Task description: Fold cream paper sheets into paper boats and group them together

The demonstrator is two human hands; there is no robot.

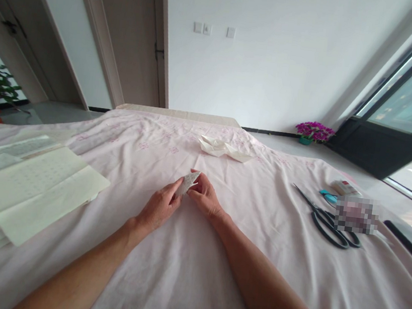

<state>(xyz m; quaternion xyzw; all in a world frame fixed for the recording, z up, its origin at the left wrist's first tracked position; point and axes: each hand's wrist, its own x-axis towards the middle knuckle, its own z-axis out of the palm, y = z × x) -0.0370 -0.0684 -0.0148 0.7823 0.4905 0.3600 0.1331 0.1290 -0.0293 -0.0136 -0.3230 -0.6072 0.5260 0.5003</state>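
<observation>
A small folded piece of paper (188, 182) with marks on it is held above the middle of the cloth. My left hand (162, 205) is closed on its left side, thumb and fingers pinching it. My right hand (204, 197) grips the right side, with a pointed flap showing between the fingers. Parts of the paper are hidden behind the fingers. Farther back on the cloth lies a folded cream paper shape (221, 149) with raised points, apart from both hands.
A pink cloth (176, 271) covers the surface in wrinkles. Paper sheets (37, 186) are stacked at left. Black-handled scissors (327, 222) lie at right, near a blue item (328, 196), a pale packet (346, 188), a blurred-out patch and a dark flat object (408, 244).
</observation>
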